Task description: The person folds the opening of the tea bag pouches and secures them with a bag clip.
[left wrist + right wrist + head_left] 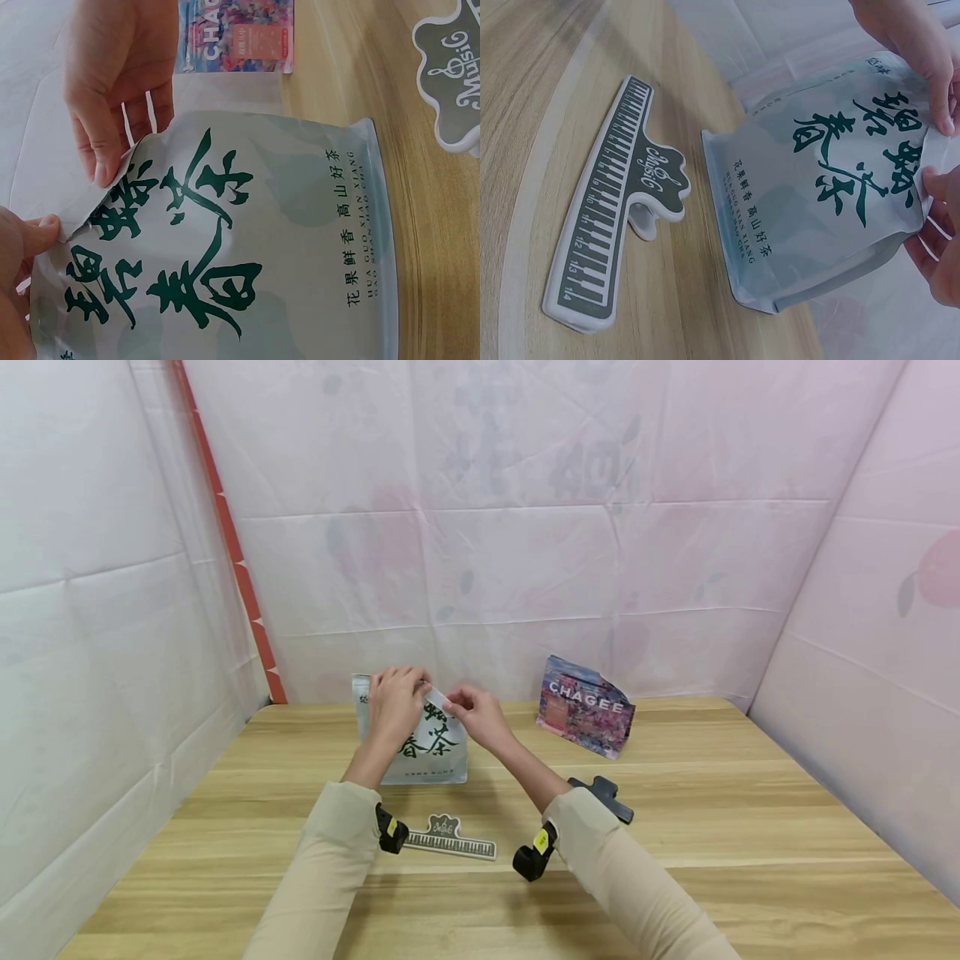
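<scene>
A pale green tea bag (431,768) with dark green lettering stands upright near the back of the table. Part of its top edge is folded over toward the front, seen in the left wrist view as a white flap (94,199). My left hand (397,702) pinches the top edge on the left side, thumb in front. On the right corner my right hand (480,717) pinches the folded edge between thumb and fingers. The fingertips behind the bag are partly hidden. A piano-keyboard clip (604,202) marked "Music" lies in front of the bag.
At the back right stands a blue and pink CHAGEE bag (585,706), its top corner uneven. A dark clip (606,797) lies beyond my right forearm, partly covered by it. White printed cloth (510,568) hangs behind and at both sides of the table.
</scene>
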`<move>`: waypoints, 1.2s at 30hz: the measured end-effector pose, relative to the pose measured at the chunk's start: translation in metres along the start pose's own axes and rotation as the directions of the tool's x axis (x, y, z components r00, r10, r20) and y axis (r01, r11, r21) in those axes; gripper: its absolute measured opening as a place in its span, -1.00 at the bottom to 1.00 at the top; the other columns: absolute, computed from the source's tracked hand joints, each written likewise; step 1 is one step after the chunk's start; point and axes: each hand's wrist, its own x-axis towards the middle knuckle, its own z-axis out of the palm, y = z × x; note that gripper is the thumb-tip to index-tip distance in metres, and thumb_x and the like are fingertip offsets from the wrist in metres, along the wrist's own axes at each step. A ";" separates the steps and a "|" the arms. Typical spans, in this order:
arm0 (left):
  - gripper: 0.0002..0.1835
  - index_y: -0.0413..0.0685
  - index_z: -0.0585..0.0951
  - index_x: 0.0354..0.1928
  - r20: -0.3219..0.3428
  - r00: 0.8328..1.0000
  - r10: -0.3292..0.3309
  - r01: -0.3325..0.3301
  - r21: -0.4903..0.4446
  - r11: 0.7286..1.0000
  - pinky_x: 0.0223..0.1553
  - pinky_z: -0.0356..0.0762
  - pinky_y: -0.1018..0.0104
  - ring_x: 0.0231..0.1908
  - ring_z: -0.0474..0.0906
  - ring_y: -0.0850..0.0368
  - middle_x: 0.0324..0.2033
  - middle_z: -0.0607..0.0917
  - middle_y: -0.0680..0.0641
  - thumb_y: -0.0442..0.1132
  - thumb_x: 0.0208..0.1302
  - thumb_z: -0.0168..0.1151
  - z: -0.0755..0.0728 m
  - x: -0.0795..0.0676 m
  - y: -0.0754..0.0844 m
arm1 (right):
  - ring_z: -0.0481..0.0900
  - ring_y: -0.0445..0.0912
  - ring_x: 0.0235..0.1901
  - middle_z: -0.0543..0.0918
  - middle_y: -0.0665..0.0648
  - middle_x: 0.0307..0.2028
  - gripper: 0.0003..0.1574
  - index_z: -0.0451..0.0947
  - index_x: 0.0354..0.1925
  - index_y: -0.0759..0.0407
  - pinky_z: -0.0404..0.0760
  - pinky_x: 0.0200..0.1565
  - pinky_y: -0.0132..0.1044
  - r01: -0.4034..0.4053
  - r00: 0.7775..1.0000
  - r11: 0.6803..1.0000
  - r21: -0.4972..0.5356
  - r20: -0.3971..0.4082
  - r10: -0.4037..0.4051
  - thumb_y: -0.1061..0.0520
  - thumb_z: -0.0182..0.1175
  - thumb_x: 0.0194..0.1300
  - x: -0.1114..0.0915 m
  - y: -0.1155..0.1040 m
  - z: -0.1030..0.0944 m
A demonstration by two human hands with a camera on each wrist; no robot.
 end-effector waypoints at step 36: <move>-0.83 -0.09 0.61 -0.27 0.126 0.992 -0.024 0.024 0.001 1.000 0.13 0.12 0.10 -0.10 0.44 -0.02 -0.19 0.63 -0.05 -0.18 0.27 0.09 -0.009 -0.001 -0.001 | 0.65 -0.03 -0.34 0.69 0.19 -0.37 -0.82 0.69 -0.32 0.33 0.57 -0.32 -0.27 0.008 0.998 0.989 -0.145 -0.062 -0.017 0.23 0.31 0.10 -0.005 0.014 0.002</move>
